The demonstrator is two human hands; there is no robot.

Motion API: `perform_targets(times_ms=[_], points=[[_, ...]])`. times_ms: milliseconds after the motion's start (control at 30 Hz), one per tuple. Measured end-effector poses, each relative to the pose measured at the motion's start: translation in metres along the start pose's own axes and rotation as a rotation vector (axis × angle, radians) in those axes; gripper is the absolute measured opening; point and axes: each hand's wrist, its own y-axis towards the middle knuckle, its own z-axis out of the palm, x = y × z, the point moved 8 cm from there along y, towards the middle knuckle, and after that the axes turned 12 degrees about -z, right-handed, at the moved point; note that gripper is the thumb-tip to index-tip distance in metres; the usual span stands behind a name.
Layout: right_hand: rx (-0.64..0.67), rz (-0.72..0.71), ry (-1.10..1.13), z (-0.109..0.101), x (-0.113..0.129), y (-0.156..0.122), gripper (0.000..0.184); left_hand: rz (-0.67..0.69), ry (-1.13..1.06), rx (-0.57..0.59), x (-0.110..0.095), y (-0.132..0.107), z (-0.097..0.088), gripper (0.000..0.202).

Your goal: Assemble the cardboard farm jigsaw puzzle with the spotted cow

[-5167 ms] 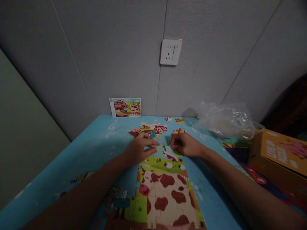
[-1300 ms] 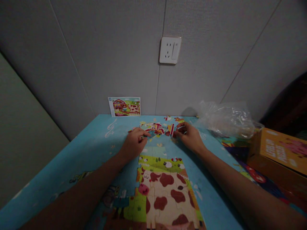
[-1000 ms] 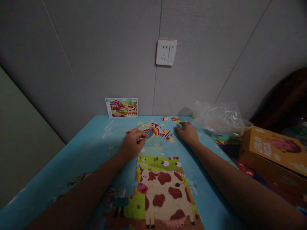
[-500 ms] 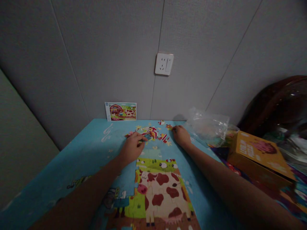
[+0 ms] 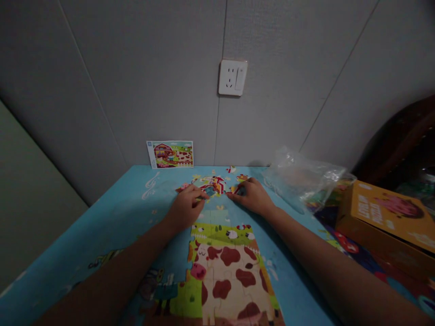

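Assembled puzzle: the assembled puzzle [image 5: 224, 276] is lying flat on the blue table [image 5: 102, 231], its near end showing a brown-spotted cow and its far end showing green grass with sheep.

Left hand: the left hand [image 5: 186, 209] is resting just beyond the puzzle's far left corner, with its fingers and thumb pinched together on a small blue puzzle piece [image 5: 210, 192].

Right hand: the right hand [image 5: 252, 197] is reaching in from the right with its fingers curled downward, just beyond the puzzle's far edge. I cannot tell whether it is gripping a piece.

Loose pieces: the loose puzzle pieces [image 5: 212, 184] are lying scattered beyond the puzzle, between the two hands and the wall, some touching the left fingertips.

Table edge: the picture card [image 5: 170, 154] is standing tilted against the wall, showing a red barn and a cow. The plastic bag [image 5: 306, 179] is lying crumpled at the far right corner, beside the yellow cardboard box [image 5: 382, 228].

Wall: the white wall socket [image 5: 233, 78] is sitting on the grey wall [image 5: 136, 68], above the loose pieces.
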Motion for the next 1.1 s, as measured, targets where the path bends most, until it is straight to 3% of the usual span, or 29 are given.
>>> perform_targets(times_ms=[100, 200, 300, 467, 600, 700, 833, 1100], points=[[-0.023, 0.032, 0.121, -0.003, -0.006, -0.003, 0.054, 0.001, 0.002, 0.001, 0.000, -0.001, 0.000, 0.020], [-0.065, 0.030, 0.251, -0.012, -0.007, -0.008, 0.042, -0.005, -0.007, 0.004, -0.001, -0.001, -0.001, 0.019], [-0.143, -0.068, 0.311, -0.028, 0.004, -0.010, 0.029, -0.005, -0.012, 0.009, -0.003, -0.002, -0.002, 0.019], [-0.168, -0.240, 0.402, -0.038, 0.029, -0.011, 0.035, -0.001, 0.007, -0.004, -0.004, -0.002, -0.004, 0.019], [-0.169, -0.209, 0.277, -0.036, 0.021, -0.009, 0.020, 0.035, 0.032, -0.032, -0.007, -0.003, -0.006, 0.020], [-0.161, -0.088, 0.085, -0.033, -0.004, -0.006, 0.019, 0.058, 0.054, -0.077, -0.008, -0.003, -0.010, 0.019], [-0.146, -0.004, -0.008, -0.025, -0.028, -0.001, 0.022, 0.011, 0.145, -0.152, -0.003, 0.000, -0.016, 0.019], [-0.133, 0.016, -0.090, -0.007, -0.033, 0.010, 0.025, -0.119, 0.213, -0.245, 0.009, 0.003, -0.027, 0.017]])
